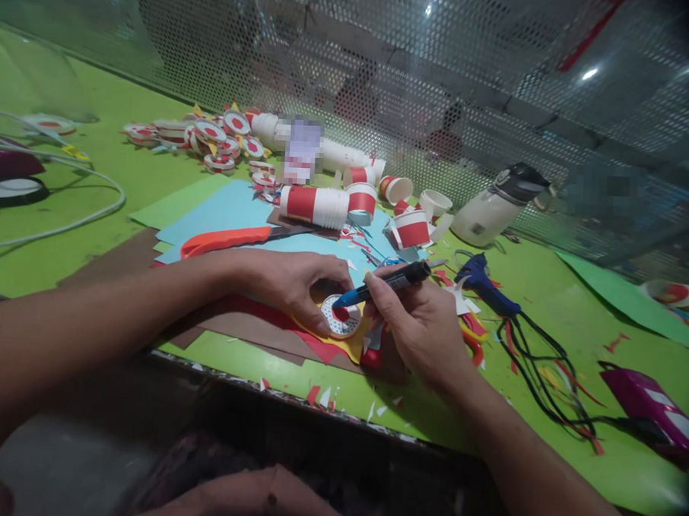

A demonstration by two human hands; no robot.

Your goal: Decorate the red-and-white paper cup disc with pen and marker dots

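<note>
My left hand [298, 282] grips the rim of a small round white paper piece [347, 326] between thumb and fingers. Blue dots ring the piece, and a red shape sits at its middle. In my right hand [425, 322] is a blue marker [389, 284], held like a pen, its blue tip at the upper part of the white piece. Under the hands lie layered sheets of coloured paper, with yellow and red paper [318, 348] closest to the piece. Orange-handled scissors [225, 241] rest just beyond my left wrist.
Red-and-white paper cups [315, 207] lie and stand beyond the hands. Several finished-looking round pieces [213, 134] are heaped at the back left. A blue glue gun [486, 283], its dark cord and a purple device [652, 404] lie right. A bottle [498, 204] leans near the mesh screen [353, 68].
</note>
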